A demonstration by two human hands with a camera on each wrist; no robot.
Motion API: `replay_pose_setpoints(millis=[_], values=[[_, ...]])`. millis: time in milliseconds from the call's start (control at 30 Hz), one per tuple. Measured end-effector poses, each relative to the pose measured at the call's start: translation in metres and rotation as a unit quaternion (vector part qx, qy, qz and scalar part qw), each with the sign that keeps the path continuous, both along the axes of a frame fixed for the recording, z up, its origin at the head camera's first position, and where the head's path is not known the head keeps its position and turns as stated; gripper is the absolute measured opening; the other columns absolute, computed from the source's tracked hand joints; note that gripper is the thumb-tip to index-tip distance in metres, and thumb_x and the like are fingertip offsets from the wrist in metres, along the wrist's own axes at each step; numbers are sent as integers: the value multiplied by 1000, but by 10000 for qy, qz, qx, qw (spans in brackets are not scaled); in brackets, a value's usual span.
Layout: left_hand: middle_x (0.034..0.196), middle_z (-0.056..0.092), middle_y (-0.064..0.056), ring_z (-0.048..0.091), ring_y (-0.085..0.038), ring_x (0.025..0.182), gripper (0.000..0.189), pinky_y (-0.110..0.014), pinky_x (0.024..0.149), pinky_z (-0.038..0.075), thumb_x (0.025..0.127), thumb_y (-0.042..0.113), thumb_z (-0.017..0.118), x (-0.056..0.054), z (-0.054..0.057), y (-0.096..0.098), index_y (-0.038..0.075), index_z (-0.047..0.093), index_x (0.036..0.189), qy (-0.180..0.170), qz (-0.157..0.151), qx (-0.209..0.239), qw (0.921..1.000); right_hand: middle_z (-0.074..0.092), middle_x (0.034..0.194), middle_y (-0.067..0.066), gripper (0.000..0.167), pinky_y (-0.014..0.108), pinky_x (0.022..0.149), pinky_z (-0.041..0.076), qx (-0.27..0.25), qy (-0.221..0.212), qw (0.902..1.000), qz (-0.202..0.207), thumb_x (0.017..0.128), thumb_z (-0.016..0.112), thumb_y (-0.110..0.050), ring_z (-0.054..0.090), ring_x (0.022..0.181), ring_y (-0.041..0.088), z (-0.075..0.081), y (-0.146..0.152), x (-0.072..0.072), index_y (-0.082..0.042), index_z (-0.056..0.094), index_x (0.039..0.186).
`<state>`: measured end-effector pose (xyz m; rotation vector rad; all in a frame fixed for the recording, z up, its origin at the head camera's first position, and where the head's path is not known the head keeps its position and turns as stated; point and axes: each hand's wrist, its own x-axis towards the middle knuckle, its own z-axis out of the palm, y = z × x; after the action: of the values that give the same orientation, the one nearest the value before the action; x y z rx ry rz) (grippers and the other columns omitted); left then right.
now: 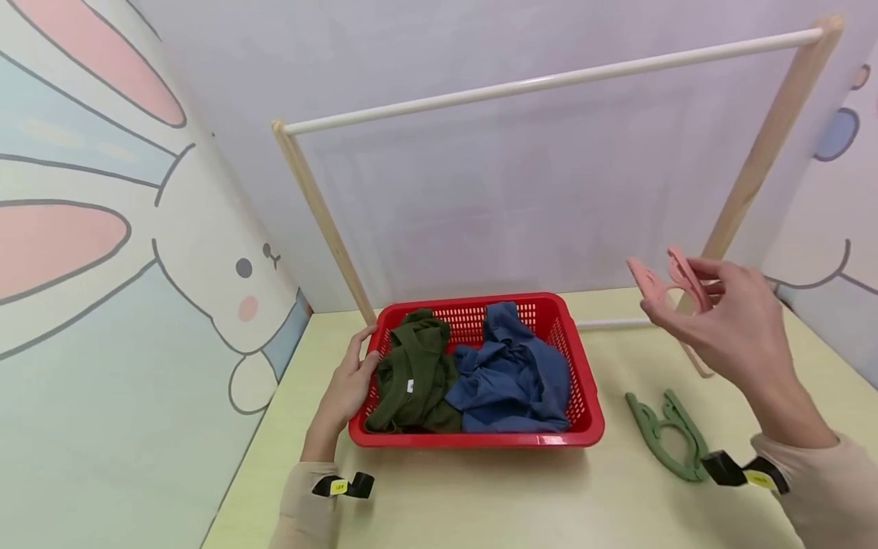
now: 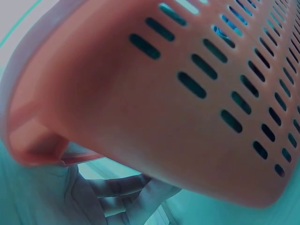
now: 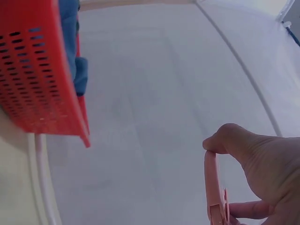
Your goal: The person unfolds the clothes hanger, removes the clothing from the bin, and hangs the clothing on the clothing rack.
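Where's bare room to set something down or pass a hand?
Bare tabletop lies in front of the red basket, left of the green hanger. The gap between basket and white rail looks open for passing. Crowded: inside the basket (green cloth, blue cloth) and where the right grip holds the pink hanger.

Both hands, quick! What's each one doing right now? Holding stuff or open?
Left hand: closed, gripping the red basket by its left side.
Right hand: closed, holding the pink hanger.
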<state>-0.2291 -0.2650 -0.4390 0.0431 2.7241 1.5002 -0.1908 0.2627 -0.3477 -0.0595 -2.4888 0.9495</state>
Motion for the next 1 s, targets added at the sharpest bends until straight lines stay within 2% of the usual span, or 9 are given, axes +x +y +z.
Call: replay_pose_setpoints(millis=[133,233,367,533,767,1000], values=[[156,62,-20,68,-43,133,54,-66,104,60,120,36,46,0,2,2,35,33,172,23,28,-45,10000,65,140,24,88,26,80,40,-383,115,9991,107,92,90,-46,60,117,41,8,-21,-6,0,58,159],[159,59,-20,66,-44,135,55,-65,105,60,120,36,47,0,2,2,34,32,172,30,19,-55,10000,59,147,22,89,28,83,41,-563,142,9982,126,92,90,-47,57,122,40,11,-34,-8,-4,55,162],[162,56,-19,65,-45,137,55,-66,104,59,120,35,46,1,2,2,33,32,173,13,18,-12,10000,57,149,22,90,28,85,41,-676,158,9975,145,92,89,-48,56,124,42,12,-46,-10,-5,55,163],[160,58,-19,65,-44,137,55,-65,105,59,120,36,46,1,0,1,34,32,173,37,-5,15,10000,58,147,21,87,35,88,40,-620,175,9979,103,92,87,-51,56,123,42,11,-50,-11,-6,57,161],[156,62,-20,67,-42,133,54,-65,105,60,120,36,45,1,-1,0,34,32,172,54,-15,1,10000,56,146,25,85,34,83,41,-570,111,9983,100,93,88,-45,55,124,45,9,-52,-8,-3,56,161],[148,68,-21,71,-39,127,53,-63,103,61,121,38,44,1,0,0,36,33,172,120,0,-145,9998,57,143,26,87,34,81,42,-452,223,9986,140,91,91,-42,56,122,46,11,-56,-5,-2,56,160]])
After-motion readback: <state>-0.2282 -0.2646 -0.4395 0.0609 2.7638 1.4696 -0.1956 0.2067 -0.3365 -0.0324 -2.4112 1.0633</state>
